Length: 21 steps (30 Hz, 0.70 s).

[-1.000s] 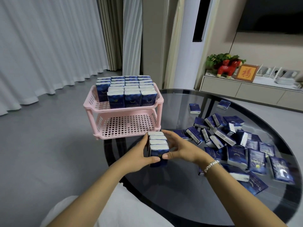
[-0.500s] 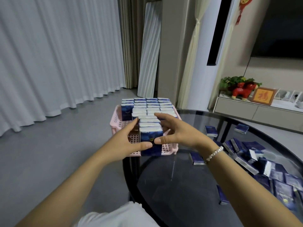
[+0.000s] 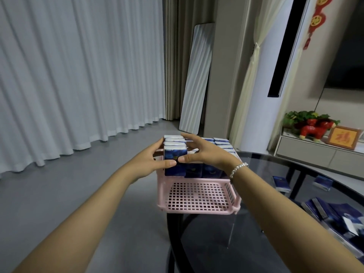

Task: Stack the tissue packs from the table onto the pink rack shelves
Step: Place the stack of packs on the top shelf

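A row of several dark blue tissue packs (image 3: 175, 161) is clamped between my two hands at the left front of the pink rack's top shelf (image 3: 194, 179). My left hand (image 3: 151, 162) grips the row's left side, thumb across the front pack. My right hand (image 3: 204, 152) grips its right side, fingers reaching over the packs behind. More blue packs (image 3: 222, 143) fill the rest of the top shelf. The lower shelf (image 3: 199, 198) holds nothing. Loose packs (image 3: 332, 215) lie on the glass table at the right.
The pink rack stands at the near left edge of a round dark glass table (image 3: 275, 233). Two single packs (image 3: 281, 183) lie further back on the glass. Grey floor and white curtains are to the left; a low cabinet (image 3: 315, 152) stands at the right.
Both hands have carried the row of packs from the table up and forward onto the left side of the rack's top shelf. The camera has tilted up.
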{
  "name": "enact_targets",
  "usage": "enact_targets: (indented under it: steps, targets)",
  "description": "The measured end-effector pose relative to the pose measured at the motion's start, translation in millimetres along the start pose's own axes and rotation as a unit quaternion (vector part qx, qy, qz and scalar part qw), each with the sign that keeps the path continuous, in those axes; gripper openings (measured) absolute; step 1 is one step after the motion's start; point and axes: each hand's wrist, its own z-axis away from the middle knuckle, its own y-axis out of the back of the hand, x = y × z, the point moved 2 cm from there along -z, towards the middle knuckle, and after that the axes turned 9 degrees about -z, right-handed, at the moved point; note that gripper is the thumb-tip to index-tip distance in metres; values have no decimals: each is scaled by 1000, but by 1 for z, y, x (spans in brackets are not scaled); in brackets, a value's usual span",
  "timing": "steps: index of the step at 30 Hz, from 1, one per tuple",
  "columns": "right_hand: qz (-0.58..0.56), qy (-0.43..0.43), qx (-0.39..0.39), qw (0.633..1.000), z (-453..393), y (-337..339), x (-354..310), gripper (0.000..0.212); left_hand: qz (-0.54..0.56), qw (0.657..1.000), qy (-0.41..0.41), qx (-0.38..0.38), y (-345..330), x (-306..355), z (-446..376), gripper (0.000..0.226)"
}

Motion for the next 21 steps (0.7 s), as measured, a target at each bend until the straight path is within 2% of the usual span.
enact_targets:
  steps: [4, 13, 17, 19, 21]
  targets:
    - [27, -29, -5, 999, -18, 3, 10, 84, -7, 1000, 18, -19, -4, -18, -23, 80]
    - [163, -65, 23, 984, -41, 6, 26, 91, -78, 994, 32, -63, -14, -37, -42, 89]
    - [220, -63, 27, 973, -42, 2, 28, 94, -157, 983, 41, -83, -15, -41, -44, 106]
    - [224, -48, 21, 973, -40, 0, 26, 94, -205, 975, 34, -84, -16, -40, -45, 103]
    - [198, -30, 13, 980, -39, 1, 27, 83, -229, 968, 38, -93, -17, -36, -45, 99]
